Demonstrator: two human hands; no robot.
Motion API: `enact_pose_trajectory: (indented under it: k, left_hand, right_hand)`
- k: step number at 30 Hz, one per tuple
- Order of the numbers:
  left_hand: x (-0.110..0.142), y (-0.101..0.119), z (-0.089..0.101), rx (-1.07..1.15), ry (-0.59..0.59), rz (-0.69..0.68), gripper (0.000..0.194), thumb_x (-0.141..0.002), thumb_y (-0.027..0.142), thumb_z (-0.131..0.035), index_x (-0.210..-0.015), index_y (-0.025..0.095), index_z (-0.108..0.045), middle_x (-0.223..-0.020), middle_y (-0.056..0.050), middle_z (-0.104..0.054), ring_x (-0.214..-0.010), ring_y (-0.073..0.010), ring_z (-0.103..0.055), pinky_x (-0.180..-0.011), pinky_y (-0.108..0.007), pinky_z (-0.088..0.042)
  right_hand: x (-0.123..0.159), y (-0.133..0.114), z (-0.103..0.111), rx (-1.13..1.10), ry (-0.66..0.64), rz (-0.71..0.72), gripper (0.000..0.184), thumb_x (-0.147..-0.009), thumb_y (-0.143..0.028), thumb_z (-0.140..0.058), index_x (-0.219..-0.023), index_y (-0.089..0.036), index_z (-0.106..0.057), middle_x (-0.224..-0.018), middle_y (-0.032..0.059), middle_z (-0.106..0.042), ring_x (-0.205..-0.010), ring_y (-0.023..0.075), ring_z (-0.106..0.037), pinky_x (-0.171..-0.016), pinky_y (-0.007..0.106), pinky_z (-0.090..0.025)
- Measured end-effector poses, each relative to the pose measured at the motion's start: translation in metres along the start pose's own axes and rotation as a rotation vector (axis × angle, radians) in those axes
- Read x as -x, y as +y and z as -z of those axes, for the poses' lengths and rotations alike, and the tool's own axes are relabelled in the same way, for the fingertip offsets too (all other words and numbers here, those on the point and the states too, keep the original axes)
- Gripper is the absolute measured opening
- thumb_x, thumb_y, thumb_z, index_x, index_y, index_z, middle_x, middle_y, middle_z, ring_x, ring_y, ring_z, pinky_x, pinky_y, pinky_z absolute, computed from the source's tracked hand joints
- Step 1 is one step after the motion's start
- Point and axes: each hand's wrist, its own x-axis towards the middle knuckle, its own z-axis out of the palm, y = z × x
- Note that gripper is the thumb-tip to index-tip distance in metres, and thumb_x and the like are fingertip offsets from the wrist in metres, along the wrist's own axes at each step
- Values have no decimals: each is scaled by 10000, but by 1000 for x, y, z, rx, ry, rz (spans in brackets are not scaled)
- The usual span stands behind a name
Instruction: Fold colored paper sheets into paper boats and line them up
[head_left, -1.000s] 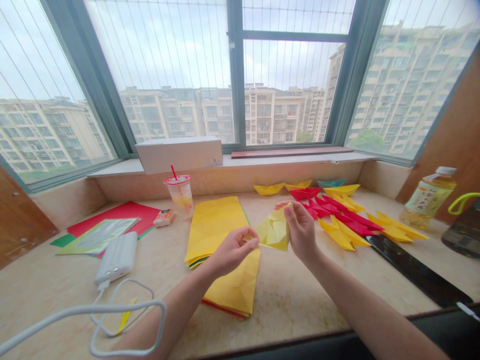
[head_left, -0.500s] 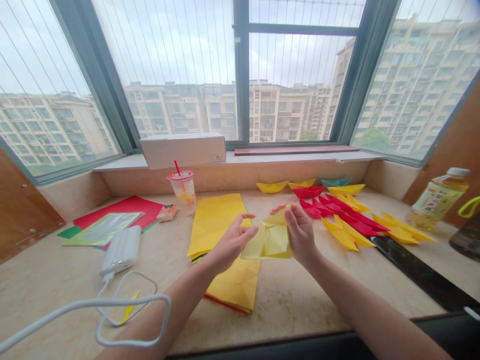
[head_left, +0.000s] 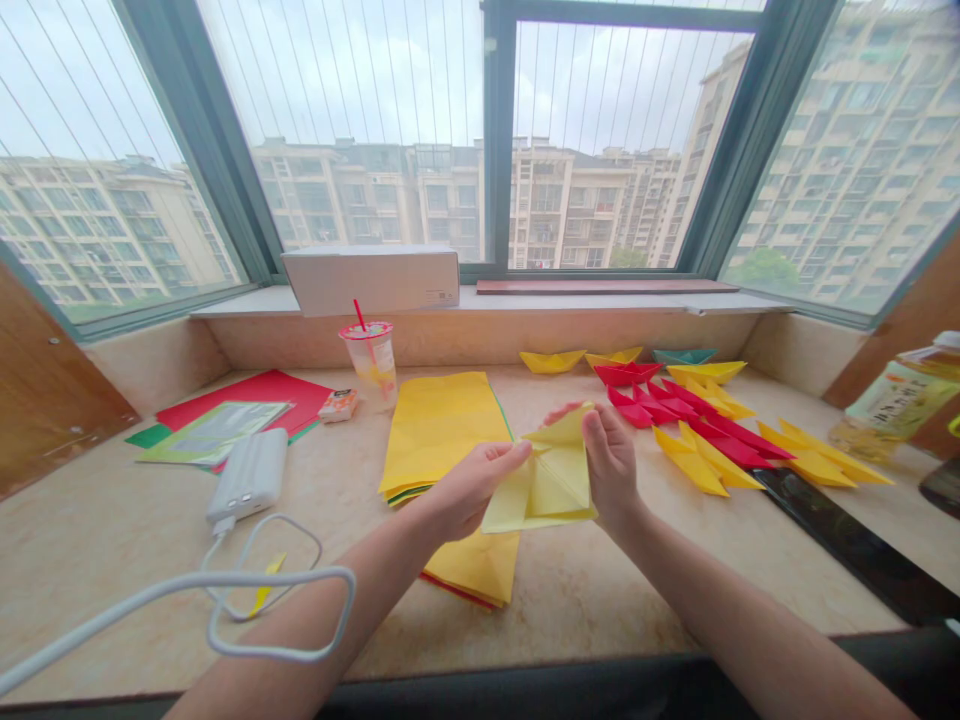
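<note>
Between my two hands, above the counter, is a partly folded sheet of pale yellow paper (head_left: 551, 490) with creases meeting near its middle. My left hand (head_left: 480, 485) pinches its left upper edge between thumb and fingers. On the other side my right hand (head_left: 613, 460) grips the right edge, thumb in front and fingers behind. Beneath and left of the paper lies a stack of yellow sheets (head_left: 442, 415), green showing at its edge. Folded paper boats stand to the right, among them a yellow boat (head_left: 701, 460) and a red boat (head_left: 626, 374).
A drink cup with a red straw (head_left: 371, 365) stands near the back ledge. At left lie a white power bank (head_left: 249, 470) with a looped white cable (head_left: 281, 578) and red paper (head_left: 255, 392). A black phone (head_left: 847, 535) and a bottle (head_left: 900, 395) are at right.
My left hand, apart from the upper edge with fingers spread before, has closed on the paper's left side. The paper now faces me more openly. The view has shifted slightly.
</note>
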Motion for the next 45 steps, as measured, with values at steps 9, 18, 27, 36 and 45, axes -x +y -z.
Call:
enact_pose_trajectory:
  k: [9, 18, 27, 36, 45]
  left_hand:
    - [0, -3, 3, -66, 1, -28, 382, -817, 480, -707, -1013, 153, -714, -917, -80, -738, -806, -179, -687, -783, -279, -509]
    - [-1, -10, 2, -352, 68, -64, 361, -802, 459, -686, -954, 132, -668, -756, -30, -661, -667, -152, -614, -603, -229, -434]
    - [5, -12, -14, -1053, 352, -313, 376, -866, 374, -541, -562, 173, -450, -527, 49, -372, -523, -91, -320, -507, -245, -186]
    - [17, -15, -29, -1122, 171, -472, 365, -935, 476, -461, -722, 187, -523, -642, 6, -516, -586, -130, -443, -570, -257, -279]
    - [2, -17, -17, -679, 123, -342, 352, -890, 496, -580, -949, 150, -606, -827, -56, -652, -738, -177, -609, -646, -257, -426]
  right_hand:
    - [1, 3, -2, 0, 35, -33, 285, -813, -493, -706, -849, -216, -652, -771, 23, -719, -674, 191, -696, -609, 316, -578]
    - [5, 3, -6, 49, 83, -2, 314, -806, -513, -706, -836, -207, -644, -687, 7, -692, -600, 165, -666, -557, 286, -550]
    - [3, 12, -2, 180, 164, 46, 306, -855, -514, -649, -898, -215, -598, -696, -17, -618, -566, 129, -574, -522, 244, -465]
    - [-2, 11, 4, 431, 328, 158, 358, -875, -542, -609, -890, -184, -611, -669, -39, -496, -555, 103, -412, -496, 228, -339]
    - [-12, 9, 9, 358, 189, 96, 387, -864, -565, -614, -999, -203, -586, -715, -30, -545, -559, 112, -462, -492, 222, -377]
